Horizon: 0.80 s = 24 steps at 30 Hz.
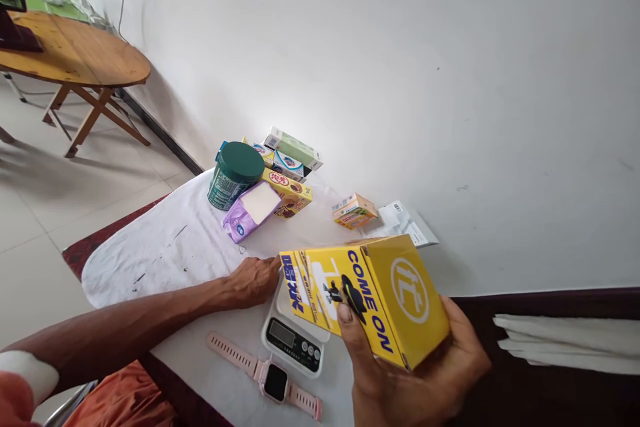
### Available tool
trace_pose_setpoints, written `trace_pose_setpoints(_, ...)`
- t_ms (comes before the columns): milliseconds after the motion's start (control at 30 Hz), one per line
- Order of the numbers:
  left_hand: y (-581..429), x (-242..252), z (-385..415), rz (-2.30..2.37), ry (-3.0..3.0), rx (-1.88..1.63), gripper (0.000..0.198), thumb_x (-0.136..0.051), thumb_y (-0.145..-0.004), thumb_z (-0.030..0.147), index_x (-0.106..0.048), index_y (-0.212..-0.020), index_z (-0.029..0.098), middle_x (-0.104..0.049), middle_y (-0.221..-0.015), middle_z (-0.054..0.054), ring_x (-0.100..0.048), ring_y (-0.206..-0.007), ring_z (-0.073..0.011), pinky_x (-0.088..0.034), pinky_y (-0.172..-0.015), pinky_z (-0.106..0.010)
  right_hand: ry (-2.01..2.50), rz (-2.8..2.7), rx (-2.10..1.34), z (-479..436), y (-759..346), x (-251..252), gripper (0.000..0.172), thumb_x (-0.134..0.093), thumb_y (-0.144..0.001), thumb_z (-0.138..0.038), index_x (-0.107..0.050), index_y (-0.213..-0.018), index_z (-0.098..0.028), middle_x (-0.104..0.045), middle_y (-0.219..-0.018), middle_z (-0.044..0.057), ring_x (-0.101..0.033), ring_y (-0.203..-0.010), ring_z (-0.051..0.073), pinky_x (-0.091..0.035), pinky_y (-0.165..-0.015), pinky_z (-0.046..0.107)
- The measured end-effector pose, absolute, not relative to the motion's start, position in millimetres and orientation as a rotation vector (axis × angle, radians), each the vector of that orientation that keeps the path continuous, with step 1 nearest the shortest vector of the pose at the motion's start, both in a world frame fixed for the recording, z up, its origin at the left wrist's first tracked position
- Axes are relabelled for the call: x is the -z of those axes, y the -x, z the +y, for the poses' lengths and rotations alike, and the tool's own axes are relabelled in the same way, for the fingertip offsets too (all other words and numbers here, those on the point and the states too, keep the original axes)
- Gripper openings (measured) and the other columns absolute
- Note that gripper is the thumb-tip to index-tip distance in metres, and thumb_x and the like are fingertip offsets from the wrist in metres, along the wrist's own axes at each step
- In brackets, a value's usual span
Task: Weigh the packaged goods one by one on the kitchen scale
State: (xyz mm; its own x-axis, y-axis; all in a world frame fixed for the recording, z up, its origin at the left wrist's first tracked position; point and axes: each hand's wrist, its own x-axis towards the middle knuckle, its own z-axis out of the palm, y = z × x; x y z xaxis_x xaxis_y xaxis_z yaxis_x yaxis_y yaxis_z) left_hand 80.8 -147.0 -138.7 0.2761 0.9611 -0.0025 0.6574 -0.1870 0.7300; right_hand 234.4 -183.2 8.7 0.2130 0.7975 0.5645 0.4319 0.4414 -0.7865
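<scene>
My right hand [415, 373] grips a yellow cardboard box [345, 287] printed "COME ON", thumb on the printed side and fingers around the far side. The box is tilted and hangs over a small white digital kitchen scale [295, 340], covering much of its platform. My left hand [255, 280] is beside the scale at the box's left end; its fingertips are hidden behind the box, so its grip cannot be made out. In front of the scale lies a pink smartwatch [275, 380] with its strap stretched out.
On the white-covered table [165, 260] stand a green-lidded tub [235, 173], a purple tissue pack [250, 210], a yellow snack box [290, 193] and several small cartons. An orange carton [355, 211] sits near the white wall [400, 80]. A round wooden table [90, 53] stands farther left.
</scene>
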Motion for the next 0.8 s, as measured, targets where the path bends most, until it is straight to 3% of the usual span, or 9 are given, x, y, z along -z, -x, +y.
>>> trace_pose_setpoints(167,-81.9,137.0,-147.9,1.545,-1.993,-0.598,0.035,-0.037,-0.1,0.023,-0.04,-0.136,0.02,-0.072,-0.107,-0.011,-0.072,-0.09,-0.0294,-0.053,-0.077,-0.039,1.329,-1.362,-0.467,-172.3,-273.4,24.4,0.097,-0.093,-0.057,-0.037,-0.045,-0.141,-0.026,-0.056,-0.135,0.011,-0.063,-0.113,0.029,-0.06,-0.08,0.034)
trace_pose_setpoints(333,-82.5,135.4,-147.3,1.561,-1.993,-0.597,0.036,-0.038,-0.1,0.023,-0.039,-0.136,0.021,-0.074,-0.108,-0.01,-0.072,-0.091,-0.0268,-0.053,-0.077,-0.037,1.367,-1.363,-0.491,-169.9,-284.2,41.3,0.099,-0.093,-0.057,-0.037,-0.044,-0.143,-0.025,-0.055,-0.136,0.012,-0.062,-0.113,0.028,-0.059,-0.079,0.032)
trace_pose_setpoints(633,-82.9,143.6,-144.7,1.549,-2.0,-0.665,0.033,-0.037,-0.102,0.024,-0.04,-0.135,0.022,-0.074,-0.1,-0.007,-0.073,-0.086,-0.0237,-0.052,-0.075,-0.032,1.373,-1.429,-0.593,-170.1,-300.9,50.9,0.123,-0.09,-0.061,-0.037,-0.014,-0.157,-0.031,-0.042,-0.147,0.015,-0.05,-0.129,0.034,-0.048,-0.102,0.056)
trace_pose_setpoints(800,-82.7,145.3,-143.3,1.527,-2.026,-0.677,0.032,-0.036,-0.102,0.024,-0.041,-0.133,0.022,-0.074,-0.1,-0.007,-0.073,-0.086,-0.0235,-0.051,-0.072,-0.031,1.474,-1.408,-0.649,-175.8,-299.6,59.5,0.11,-0.088,-0.061,-0.043,-0.027,-0.151,-0.029,-0.048,-0.144,0.014,-0.058,-0.122,0.033,-0.052,-0.098,0.055)
